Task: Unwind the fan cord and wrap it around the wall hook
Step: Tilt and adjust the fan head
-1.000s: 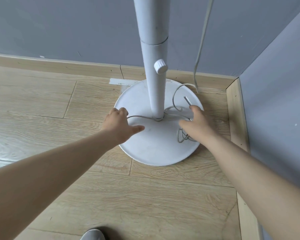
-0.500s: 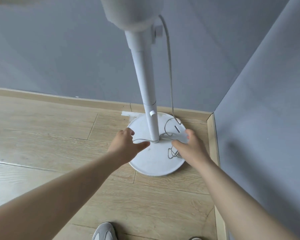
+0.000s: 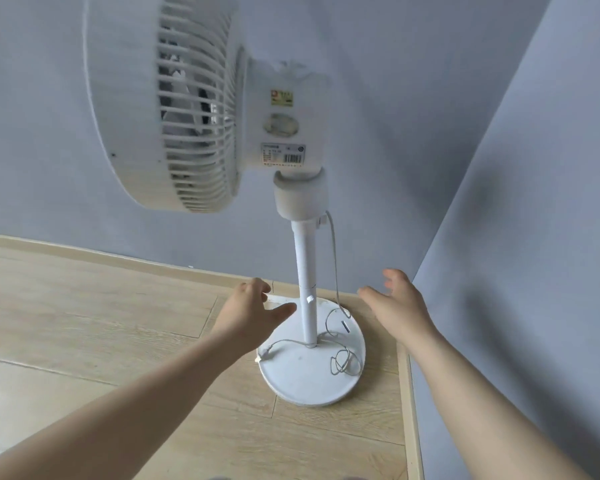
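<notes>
In the head view both my hands hung empty over the fan: left hand [image 3: 253, 313] loosely spread, right hand [image 3: 399, 306] splayed wide. The cord [image 3: 343, 362] lay on the fan base [image 3: 309, 388], running left to right round the pole [image 3: 307, 306]. Its plug end [image 3: 264, 355] sat below my left hand, the nearer one. I saw no hook.

- Soft, even, fairly bright light; no hard glare anywhere.
- Faint, diffuse shadows mottle the blue-grey painted right wall [image 3: 499, 220].
- The round white plastic fan head [image 3: 129, 109] looks slightly blurred, its labels unreadable.
- Wide-angle distortion bows the pale wooden skirting board [image 3: 84, 252] and stretches the lower corners.
</notes>
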Action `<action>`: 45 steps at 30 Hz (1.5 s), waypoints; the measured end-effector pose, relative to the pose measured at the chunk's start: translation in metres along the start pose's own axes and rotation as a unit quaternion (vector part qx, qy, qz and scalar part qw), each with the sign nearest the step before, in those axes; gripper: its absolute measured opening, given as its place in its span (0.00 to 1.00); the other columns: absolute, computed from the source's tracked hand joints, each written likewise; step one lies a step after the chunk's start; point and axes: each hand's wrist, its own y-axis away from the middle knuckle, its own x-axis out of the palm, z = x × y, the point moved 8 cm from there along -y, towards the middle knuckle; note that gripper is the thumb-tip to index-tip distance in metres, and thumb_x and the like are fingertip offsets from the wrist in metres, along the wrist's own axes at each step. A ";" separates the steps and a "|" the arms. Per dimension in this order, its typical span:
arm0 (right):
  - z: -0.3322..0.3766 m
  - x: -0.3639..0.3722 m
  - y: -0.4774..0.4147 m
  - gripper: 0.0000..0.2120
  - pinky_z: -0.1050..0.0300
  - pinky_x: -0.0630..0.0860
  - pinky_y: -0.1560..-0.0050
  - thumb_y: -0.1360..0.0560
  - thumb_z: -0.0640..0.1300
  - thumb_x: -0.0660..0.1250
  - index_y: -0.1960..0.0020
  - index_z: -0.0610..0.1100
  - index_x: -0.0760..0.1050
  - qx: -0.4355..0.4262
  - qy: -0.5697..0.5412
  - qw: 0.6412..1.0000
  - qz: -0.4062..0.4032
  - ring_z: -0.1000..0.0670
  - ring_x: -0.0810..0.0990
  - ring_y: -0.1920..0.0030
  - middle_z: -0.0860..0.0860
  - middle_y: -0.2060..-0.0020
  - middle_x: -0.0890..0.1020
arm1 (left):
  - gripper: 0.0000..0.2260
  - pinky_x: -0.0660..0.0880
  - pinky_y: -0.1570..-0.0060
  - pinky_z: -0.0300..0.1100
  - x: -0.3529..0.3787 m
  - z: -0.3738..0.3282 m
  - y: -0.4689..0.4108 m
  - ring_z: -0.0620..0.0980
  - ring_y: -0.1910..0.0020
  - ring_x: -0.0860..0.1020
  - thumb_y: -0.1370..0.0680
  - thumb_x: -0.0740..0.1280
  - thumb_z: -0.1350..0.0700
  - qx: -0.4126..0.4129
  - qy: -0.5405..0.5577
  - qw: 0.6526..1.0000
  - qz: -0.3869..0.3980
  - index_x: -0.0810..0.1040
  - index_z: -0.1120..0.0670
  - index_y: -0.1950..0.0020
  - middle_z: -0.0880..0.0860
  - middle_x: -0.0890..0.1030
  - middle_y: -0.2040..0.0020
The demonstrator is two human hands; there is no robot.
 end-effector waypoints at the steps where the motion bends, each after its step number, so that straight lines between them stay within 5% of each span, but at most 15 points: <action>1: 0.009 -0.005 0.003 0.30 0.60 0.64 0.48 0.25 0.46 0.65 0.25 0.44 0.60 -0.007 0.003 1.000 -0.005 0.52 0.75 0.48 0.47 0.36 0.74 | 0.25 0.70 0.51 0.40 -0.008 -0.005 0.005 0.48 0.49 0.75 0.27 0.70 0.42 0.009 0.002 1.000 -0.003 0.72 0.55 0.36 0.52 0.75 0.40; 10: 0.090 -0.031 0.033 0.31 0.57 0.65 0.41 0.25 0.48 0.65 0.25 0.45 0.60 -0.063 0.035 0.997 -0.034 0.47 0.70 0.32 0.46 0.28 0.68 | 0.24 0.72 0.52 0.39 -0.105 -0.059 0.044 0.46 0.50 0.77 0.27 0.70 0.43 0.107 0.040 0.990 -0.078 0.72 0.53 0.36 0.49 0.76 0.42; 21: 0.200 -0.039 0.045 0.35 0.53 0.67 0.37 0.26 0.50 0.68 0.24 0.44 0.57 -0.170 0.104 0.979 -0.049 0.45 0.67 0.30 0.44 0.28 0.65 | 0.17 0.76 0.51 0.44 -0.205 -0.068 0.071 0.48 0.52 0.79 0.28 0.72 0.47 0.129 0.078 0.970 -0.192 0.76 0.53 0.44 0.50 0.79 0.46; 24: 0.225 -0.038 0.045 0.35 0.58 0.65 0.43 0.27 0.48 0.69 0.25 0.45 0.58 -0.197 0.123 0.971 -0.053 0.45 0.67 0.31 0.44 0.29 0.65 | 0.16 0.76 0.50 0.46 -0.238 -0.071 0.076 0.48 0.53 0.78 0.29 0.73 0.48 0.136 0.099 0.954 -0.250 0.75 0.52 0.46 0.49 0.78 0.48; 29: 0.254 -0.034 0.040 0.38 0.58 0.64 0.42 0.30 0.46 0.72 0.26 0.44 0.59 -0.245 0.169 0.953 -0.060 0.46 0.66 0.31 0.45 0.30 0.65 | 0.30 0.72 0.40 0.50 -0.268 -0.074 0.073 0.54 0.39 0.71 0.31 0.74 0.45 0.131 0.121 0.935 -0.306 0.68 0.53 0.34 0.52 0.70 0.38; 33: 0.273 -0.026 0.029 0.39 0.54 0.66 0.38 0.33 0.46 0.74 0.27 0.42 0.59 -0.266 0.210 0.939 -0.057 0.43 0.65 0.30 0.43 0.31 0.63 | 0.42 0.71 0.37 0.53 -0.270 -0.077 0.056 0.54 0.32 0.67 0.33 0.74 0.41 0.104 0.135 0.950 -0.261 0.58 0.53 0.25 0.53 0.64 0.30; 38: 0.280 -0.015 0.003 0.54 0.47 0.53 0.26 0.34 0.51 0.77 0.22 0.46 0.45 -0.255 0.282 0.924 -0.033 0.42 0.43 0.22 0.45 0.22 0.44 | 0.52 0.66 0.34 0.47 -0.270 -0.084 0.037 0.52 0.27 0.63 0.36 0.74 0.37 0.090 0.155 0.961 -0.213 0.49 0.50 0.22 0.51 0.58 0.24; 40: 0.280 -0.011 -0.006 0.57 0.45 0.56 0.26 0.37 0.52 0.78 0.22 0.46 0.44 -0.259 0.293 0.920 -0.026 0.41 0.46 0.23 0.45 0.22 0.49 | 0.49 0.68 0.38 0.45 -0.265 -0.081 0.029 0.51 0.29 0.66 0.37 0.75 0.37 0.076 0.194 0.960 -0.188 0.54 0.49 0.24 0.50 0.65 0.27; 42: 0.277 -0.007 -0.011 0.59 0.47 0.64 0.30 0.41 0.53 0.80 0.22 0.45 0.47 -0.273 0.302 0.913 -0.033 0.41 0.56 0.25 0.45 0.26 0.57 | 0.35 0.73 0.51 0.39 -0.255 -0.077 0.022 0.48 0.39 0.75 0.37 0.76 0.38 0.068 0.239 0.955 -0.160 0.67 0.47 0.36 0.45 0.77 0.42; 45: 0.274 -0.006 -0.013 0.56 0.49 0.73 0.42 0.42 0.50 0.81 0.24 0.45 0.51 -0.293 0.303 0.904 -0.064 0.40 0.68 0.34 0.47 0.30 0.60 | 0.20 0.70 0.67 0.27 -0.246 -0.075 0.017 0.38 0.55 0.79 0.36 0.75 0.37 0.086 0.256 0.950 -0.155 0.77 0.44 0.50 0.39 0.81 0.58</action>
